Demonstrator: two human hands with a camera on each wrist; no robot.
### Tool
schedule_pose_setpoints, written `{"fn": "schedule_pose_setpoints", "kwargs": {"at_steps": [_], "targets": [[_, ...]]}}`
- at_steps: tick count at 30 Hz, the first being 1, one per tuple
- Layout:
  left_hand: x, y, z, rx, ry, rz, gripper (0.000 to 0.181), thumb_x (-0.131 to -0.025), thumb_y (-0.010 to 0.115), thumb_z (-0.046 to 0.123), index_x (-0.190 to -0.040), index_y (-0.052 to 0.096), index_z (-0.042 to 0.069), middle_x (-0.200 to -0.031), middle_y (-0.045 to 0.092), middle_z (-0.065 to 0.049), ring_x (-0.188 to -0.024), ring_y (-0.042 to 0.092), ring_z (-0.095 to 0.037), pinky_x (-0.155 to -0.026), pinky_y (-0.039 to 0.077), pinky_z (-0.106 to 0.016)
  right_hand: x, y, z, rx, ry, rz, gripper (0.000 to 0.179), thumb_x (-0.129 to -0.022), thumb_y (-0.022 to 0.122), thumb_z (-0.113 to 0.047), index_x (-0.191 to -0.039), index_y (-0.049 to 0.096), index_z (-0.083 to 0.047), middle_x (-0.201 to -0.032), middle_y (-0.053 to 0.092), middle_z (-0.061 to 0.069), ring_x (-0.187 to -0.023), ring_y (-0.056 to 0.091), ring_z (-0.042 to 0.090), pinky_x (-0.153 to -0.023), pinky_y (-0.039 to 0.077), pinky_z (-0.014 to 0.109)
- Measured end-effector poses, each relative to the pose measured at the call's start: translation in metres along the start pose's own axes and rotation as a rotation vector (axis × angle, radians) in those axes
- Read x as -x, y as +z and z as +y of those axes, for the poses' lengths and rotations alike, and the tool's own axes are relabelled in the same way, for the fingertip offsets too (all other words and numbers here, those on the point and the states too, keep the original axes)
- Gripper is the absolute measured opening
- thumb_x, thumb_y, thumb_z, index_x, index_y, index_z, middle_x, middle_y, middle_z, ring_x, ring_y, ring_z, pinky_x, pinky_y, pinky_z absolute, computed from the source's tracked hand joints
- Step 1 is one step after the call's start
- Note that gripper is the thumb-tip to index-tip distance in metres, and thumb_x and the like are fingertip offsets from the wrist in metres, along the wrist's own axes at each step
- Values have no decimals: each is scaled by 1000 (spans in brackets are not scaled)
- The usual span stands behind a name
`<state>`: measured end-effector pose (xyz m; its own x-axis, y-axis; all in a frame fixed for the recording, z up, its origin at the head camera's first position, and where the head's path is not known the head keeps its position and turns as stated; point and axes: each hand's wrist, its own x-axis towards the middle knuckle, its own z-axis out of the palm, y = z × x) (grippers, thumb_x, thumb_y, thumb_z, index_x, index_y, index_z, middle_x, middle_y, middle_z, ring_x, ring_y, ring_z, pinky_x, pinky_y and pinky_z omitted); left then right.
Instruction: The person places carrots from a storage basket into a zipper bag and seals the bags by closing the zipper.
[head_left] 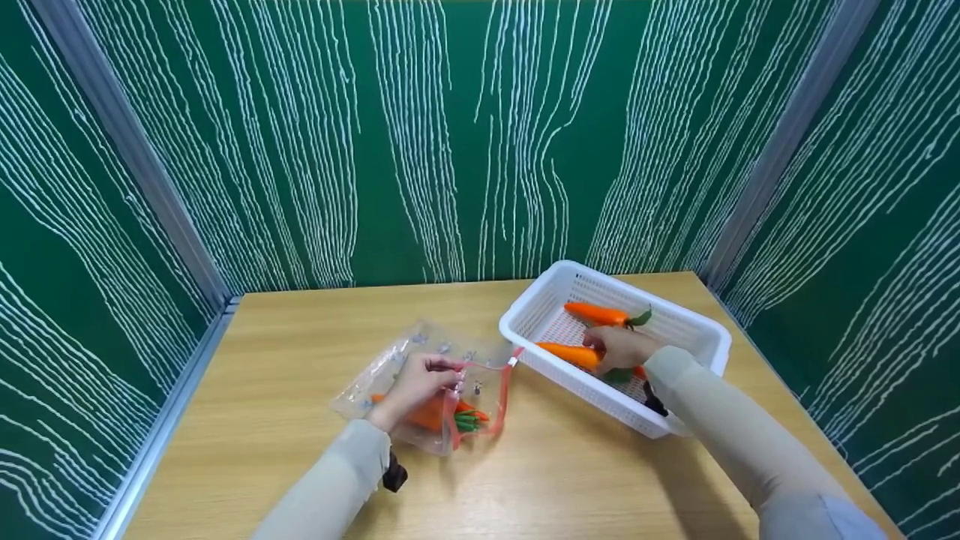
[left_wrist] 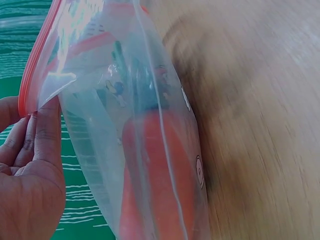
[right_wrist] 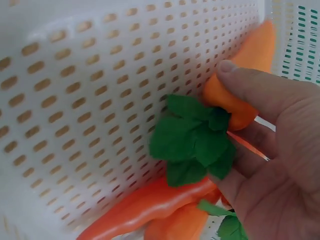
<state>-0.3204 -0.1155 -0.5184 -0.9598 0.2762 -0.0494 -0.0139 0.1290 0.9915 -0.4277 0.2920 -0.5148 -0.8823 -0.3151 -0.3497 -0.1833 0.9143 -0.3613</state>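
In the head view my left hand (head_left: 414, 386) pinches the red zip edge of a clear plastic zip bag (head_left: 442, 346), whose mouth gapes toward the right. Inside the bag lie orange carrots (head_left: 427, 415) with green tops; one large carrot (left_wrist: 155, 170) shows through the plastic in the left wrist view. My right hand (head_left: 626, 349) reaches into a white basket and grips an orange carrot (right_wrist: 239, 100) near its leafy end, thumb on one side and fingers curled beneath. Green leaves (right_wrist: 190, 140) hang from that end, by the basket's perforated wall.
The white perforated basket (head_left: 592, 394) stands at an angle on the right of the wooden table (head_left: 285, 375). Another carrot (head_left: 596, 312) lies along its far side, and a red-orange one (right_wrist: 155, 205) below the right hand. Green panels with white lines (head_left: 465, 150) enclose the table.
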Motion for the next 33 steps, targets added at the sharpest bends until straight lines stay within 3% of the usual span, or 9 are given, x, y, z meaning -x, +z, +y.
{"fn": "schedule_pose_setpoints", "kwargs": {"at_steps": [4,8,14,21,28,33], "targets": [[0,0,1,-3,-13,7,25,-101,69,3,-123,77,-6,-103,81,-17,-79,72,-9,-76,64,-22,5,-4,1,-8,-5,-28,64,-92,89,-28,-148,64,-12,-131,67,9,-118,55,32,-120,41,64],[0,-1,0,-21,-26,15,24,-102,68,4,-123,78,-3,-107,81,-19,-82,72,-10,-79,64,-24,9,-9,1,-114,18,-25,62,-92,88,-22,-148,65,-11,-138,64,10,-123,51,35,-122,37,65],[1,-4,-1,-25,-19,11,24,-102,69,5,-123,78,-3,-111,80,-24,-84,72,-11,-79,64,-24,10,-20,-2,-212,15,-5,55,-90,86,-19,-141,67,-11,-135,60,12,-121,52,34,-105,46,49],[0,-6,0,-31,-5,20,27,-102,68,4,-126,76,-6,-104,82,-14,-82,73,-11,-78,64,-23,16,-28,-4,-198,-40,35,45,-92,82,-23,-132,69,-8,-125,60,12,-108,58,31,-83,52,35],[2,-7,-2,-58,-5,16,26,-103,68,6,-126,77,-3,-107,81,-15,-84,72,-12,-80,64,-24,22,-33,-5,-214,-67,55,51,-94,79,-23,-141,65,-8,-129,62,12,-112,58,30,-93,49,39],[0,-5,-2,-60,2,33,27,-103,69,7,-126,75,-7,-104,81,-10,-84,71,-11,-78,62,-21,30,-40,-10,-253,-58,73,61,-94,81,-29,-146,59,-6,-132,61,14,-115,57,32,-98,49,42]]}}
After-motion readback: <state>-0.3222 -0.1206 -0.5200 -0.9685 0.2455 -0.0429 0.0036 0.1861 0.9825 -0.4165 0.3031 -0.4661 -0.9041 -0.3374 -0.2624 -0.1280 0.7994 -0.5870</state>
